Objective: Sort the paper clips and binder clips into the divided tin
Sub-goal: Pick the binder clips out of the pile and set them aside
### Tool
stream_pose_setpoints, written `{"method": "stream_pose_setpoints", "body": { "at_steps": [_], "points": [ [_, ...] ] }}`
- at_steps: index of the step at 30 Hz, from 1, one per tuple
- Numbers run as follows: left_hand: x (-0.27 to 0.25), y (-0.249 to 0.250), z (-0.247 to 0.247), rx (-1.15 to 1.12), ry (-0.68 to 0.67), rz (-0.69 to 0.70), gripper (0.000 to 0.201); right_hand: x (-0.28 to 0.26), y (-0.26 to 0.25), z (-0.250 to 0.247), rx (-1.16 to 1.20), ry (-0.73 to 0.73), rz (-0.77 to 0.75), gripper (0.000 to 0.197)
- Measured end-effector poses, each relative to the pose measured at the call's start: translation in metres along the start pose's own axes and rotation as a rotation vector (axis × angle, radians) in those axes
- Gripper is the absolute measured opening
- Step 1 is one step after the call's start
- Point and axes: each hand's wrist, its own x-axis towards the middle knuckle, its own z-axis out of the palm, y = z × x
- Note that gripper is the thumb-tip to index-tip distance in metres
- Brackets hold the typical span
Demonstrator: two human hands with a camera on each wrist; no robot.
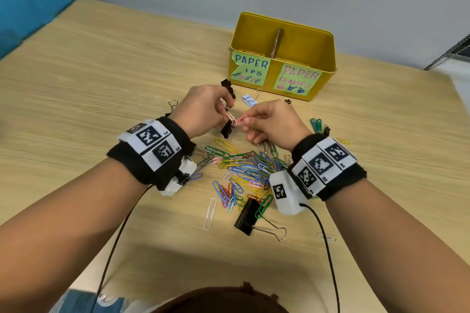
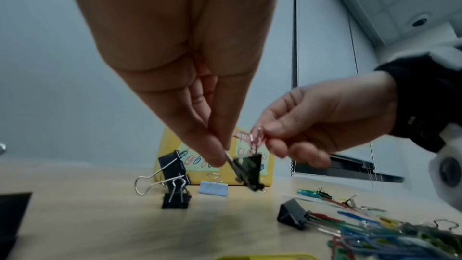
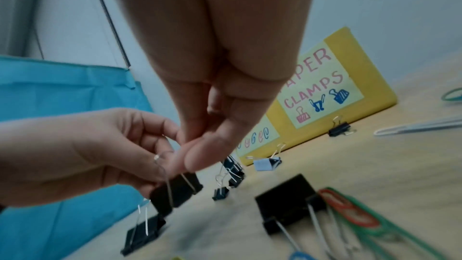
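Observation:
My left hand [image 1: 225, 113] [image 2: 222, 157] pinches the wire handle of a small black binder clip [image 1: 227, 129] [image 2: 250, 169] [image 3: 175, 191], which hangs above the table. Pink paper clips [image 1: 235, 119] [image 2: 255, 137] are hooked to that clip. My right hand [image 1: 245, 121] [image 3: 190, 151] pinches one of them between thumb and forefinger. The yellow divided tin [image 1: 318, 40] [image 3: 350, 46] stands behind the hands, labelled for paper clips on its left half and "PAPER CLAMPS" on its right, with a cardboard divider [image 1: 277, 42]. What lies inside the tin is hidden.
A heap of coloured paper clips [image 1: 244, 170] lies under my wrists. A large black binder clip [image 1: 248, 216] and a white paper clip [image 1: 210, 212] lie nearer me. A light blue binder clip [image 1: 249, 100] and black binder clips [image 1: 229, 87] sit before the tin.

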Motion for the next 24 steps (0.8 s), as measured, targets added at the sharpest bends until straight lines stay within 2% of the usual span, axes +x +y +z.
{"method": "stream_pose_setpoints", "body": {
  "at_steps": [2, 6, 10, 14, 17, 20, 24],
  "points": [
    [0.000, 0.003, 0.000, 0.080, 0.037, 0.039, 0.026, -0.001, -0.007, 0.001, 0.077, -0.003, -0.018, 0.019],
    [0.003, 0.010, 0.005, 0.143, 0.062, 0.082, 0.026, -0.004, -0.017, 0.002, 0.081, 0.044, -0.037, 0.024],
    [0.002, 0.013, 0.004, 0.171, 0.073, 0.117, 0.025, -0.008, -0.016, -0.001, 0.144, -0.034, -0.021, 0.023],
    [0.002, 0.014, -0.003, 0.087, 0.071, 0.050, 0.028, -0.009, -0.007, -0.003, -0.014, 0.099, -0.135, 0.023],
    [0.002, 0.016, -0.002, 0.072, 0.067, 0.037, 0.029, -0.008, -0.006, -0.003, 0.142, 0.171, -0.189, 0.024],
    [0.004, 0.019, -0.001, 0.039, 0.068, 0.015, 0.028, -0.008, -0.003, 0.000, 0.378, 0.140, -0.154, 0.022],
    [0.002, 0.017, -0.002, 0.083, 0.071, 0.014, 0.030, -0.006, 0.004, 0.001, 0.331, 0.190, -0.173, 0.023]
  ]
}}
